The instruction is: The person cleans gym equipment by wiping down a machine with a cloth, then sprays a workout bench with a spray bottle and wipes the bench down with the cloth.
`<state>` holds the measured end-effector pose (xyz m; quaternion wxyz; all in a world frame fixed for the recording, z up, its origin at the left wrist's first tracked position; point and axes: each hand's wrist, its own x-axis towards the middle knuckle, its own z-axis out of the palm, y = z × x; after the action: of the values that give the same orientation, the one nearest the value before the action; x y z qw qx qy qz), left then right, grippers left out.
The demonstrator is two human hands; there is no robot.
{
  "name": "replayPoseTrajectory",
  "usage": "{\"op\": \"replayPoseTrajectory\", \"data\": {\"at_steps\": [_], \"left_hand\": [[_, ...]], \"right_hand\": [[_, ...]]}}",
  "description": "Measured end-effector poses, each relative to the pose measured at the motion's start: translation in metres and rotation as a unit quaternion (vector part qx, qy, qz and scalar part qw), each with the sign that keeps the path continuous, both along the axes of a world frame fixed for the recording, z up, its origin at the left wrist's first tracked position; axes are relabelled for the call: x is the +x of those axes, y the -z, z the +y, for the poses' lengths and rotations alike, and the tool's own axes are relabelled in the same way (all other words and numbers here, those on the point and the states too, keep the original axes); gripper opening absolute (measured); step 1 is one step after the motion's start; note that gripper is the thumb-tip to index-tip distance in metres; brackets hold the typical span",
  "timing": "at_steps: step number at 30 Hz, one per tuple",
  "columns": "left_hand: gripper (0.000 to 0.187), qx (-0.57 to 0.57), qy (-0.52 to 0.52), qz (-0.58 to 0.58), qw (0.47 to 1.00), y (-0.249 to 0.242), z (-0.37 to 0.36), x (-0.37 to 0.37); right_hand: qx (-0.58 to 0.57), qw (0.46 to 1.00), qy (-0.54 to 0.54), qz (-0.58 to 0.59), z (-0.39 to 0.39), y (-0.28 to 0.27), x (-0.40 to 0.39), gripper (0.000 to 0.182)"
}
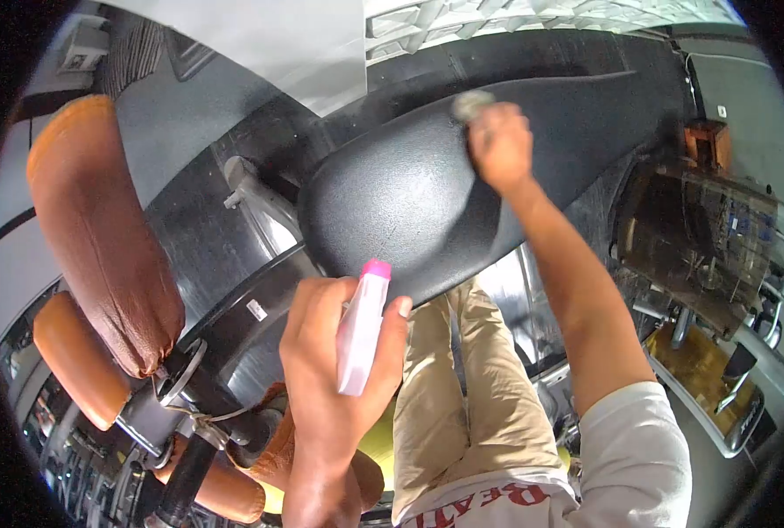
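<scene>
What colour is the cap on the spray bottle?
Pink, on the white plastic spray bottle, clearest in the head view.

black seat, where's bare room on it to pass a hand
The black seat is bare across its wide rounded end, between the right hand with its cloth and the spray bottle in the left hand. Crowded at the narrow end under the right hand.

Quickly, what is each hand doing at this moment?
Left hand: closed around a white spray bottle with pink top.
Right hand: closed on a grey cloth, against the black seat.
</scene>
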<state>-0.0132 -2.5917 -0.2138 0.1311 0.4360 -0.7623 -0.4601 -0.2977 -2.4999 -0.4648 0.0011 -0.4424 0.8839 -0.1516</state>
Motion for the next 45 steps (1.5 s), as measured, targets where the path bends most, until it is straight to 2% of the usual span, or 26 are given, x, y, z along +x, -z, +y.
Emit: {"op": "replayPoseTrajectory", "data": {"at_steps": [2, 8, 12, 15, 16, 17, 18, 20, 22, 24, 25, 26, 27, 28, 29, 30, 32, 34, 36, 37, 38, 39, 40, 42, 44, 45], "left_hand": [[0.026, 0.039, 0.013, -0.040, 0.998, -0.003, -0.004, 0.005], [0.030, 0.030, -0.005, -0.075, 0.997, 0.006, -0.003, 0.014], [0.026, 0.018, 0.005, -0.056, 0.998, -0.001, -0.007, 0.009], [0.024, 0.011, -0.031, -0.066, 0.997, -0.005, -0.006, 0.003], [0.025, -0.026, -0.013, -0.020, 0.999, 0.001, -0.008, 0.007], [0.025, -0.017, -0.026, -0.036, 0.999, -0.001, -0.007, 0.006], [0.025, -0.007, -0.039, -0.052, 0.998, -0.004, -0.005, 0.004], [0.023, -0.009, -0.054, -0.055, 0.997, 0.000, 0.000, 0.005], [0.023, 0.002, -0.035, -0.063, 0.997, 0.001, -0.001, 0.004], [0.023, -0.002, -0.036, -0.070, 0.997, 0.002, 0.000, 0.002], [0.023, -0.004, -0.039, -0.073, 0.997, 0.003, -0.001, 0.002], [0.023, 0.000, -0.028, -0.064, 0.998, 0.002, -0.001, 0.003], [0.023, 0.004, -0.018, -0.055, 0.998, 0.002, -0.002, 0.003], [0.023, 0.009, -0.009, -0.046, 0.999, 0.002, -0.002, 0.003], [0.024, -0.009, 0.011, -0.023, 1.000, 0.004, -0.003, -0.001], [0.024, -0.002, 0.014, -0.019, 1.000, 0.004, -0.002, -0.001], [0.024, 0.011, 0.018, -0.013, 1.000, 0.006, -0.001, -0.002], [0.024, 0.007, 0.033, -0.020, 0.999, 0.006, -0.002, -0.004], [0.023, 0.010, 0.045, -0.036, 0.998, 0.006, -0.001, -0.006], [0.023, 0.019, 0.036, -0.053, 0.998, 0.007, -0.001, -0.007], [0.023, 0.031, 0.029, -0.068, 0.997, 0.007, -0.001, -0.006], [0.023, 0.044, 0.021, -0.086, 0.995, 0.007, 0.000, -0.006], [0.022, 0.046, 0.024, -0.087, 0.995, 0.009, 0.001, -0.007], [0.021, 0.046, 0.030, -0.097, 0.994, 0.013, 0.001, -0.003], [0.023, 0.088, 0.042, -0.141, 0.985, 0.014, 0.005, 0.000], [0.024, 0.095, 0.065, -0.159, 0.981, 0.015, 0.007, 0.001]], "right_hand": [[0.006, 0.971, 0.237, 0.017, 0.002, 0.028, -0.036, 0.033], [-0.060, 0.955, 0.291, 0.025, -0.014, 0.035, -0.013, 0.038], [-0.067, 0.964, 0.255, -0.016, -0.024, 0.022, 0.010, 0.035], [-0.144, 0.986, 0.086, -0.013, -0.059, 0.010, 0.074, 0.022], [-0.201, 0.977, -0.008, -0.072, -0.070, -0.004, 0.103, 0.017], [-0.131, 0.985, -0.022, -0.113, -0.074, -0.015, 0.142, 0.014], [-0.026, 0.981, -0.131, -0.142, -0.073, -0.030, 0.170, 0.017], [-0.007, 0.938, -0.305, -0.163, -0.053, -0.051, 0.210, 0.024], [-0.058, 0.873, -0.458, -0.158, -0.027, -0.050, 0.213, 0.022], [0.050, 0.838, -0.509, -0.191, -0.011, -0.052, 0.175, 0.019], [0.215, 0.818, -0.364, -0.390, -0.028, -0.064, 0.136, 0.017], [-0.082, 0.894, -0.392, -0.201, 0.003, -0.019, 0.103, 0.017], [-0.113, 0.918, -0.348, -0.153, 0.018, 0.008, 0.058, 0.016], [0.051, 0.972, -0.225, -0.047, 0.026, -0.001, 0.015, 0.017], [-0.027, 0.999, -0.030, -0.017, 0.038, 0.005, -0.009, 0.024], [-0.039, 0.994, 0.096, 0.037, 0.047, 0.014, -0.030, 0.028], [0.011, 0.952, 0.304, 0.035, 0.046, 0.027, -0.047, 0.035], [0.007, 0.940, 0.334, 0.067, 0.023, 0.023, -0.018, 0.037], [-0.050, 0.979, 0.186, 0.066, 0.010, 0.009, 0.038, 0.028], [-0.035, 0.994, 0.103, -0.027, 0.022, 0.017, 0.079, 0.026], [-0.018, 0.991, 0.029, -0.132, 0.034, 0.024, 0.119, 0.024], [0.100, 0.967, -0.085, -0.217, 0.045, -0.014, 0.160, 0.024], [0.025, 0.964, -0.177, -0.198, 0.065, -0.027, 0.189, 0.029], [0.051, 0.924, -0.329, -0.190, 0.105, -0.035, 0.193, 0.027], [0.099, 0.912, -0.364, -0.161, 0.128, -0.025, 0.148, 0.028], [0.158, 0.919, -0.298, -0.205, 0.137, -0.021, 0.117, 0.029]]}}
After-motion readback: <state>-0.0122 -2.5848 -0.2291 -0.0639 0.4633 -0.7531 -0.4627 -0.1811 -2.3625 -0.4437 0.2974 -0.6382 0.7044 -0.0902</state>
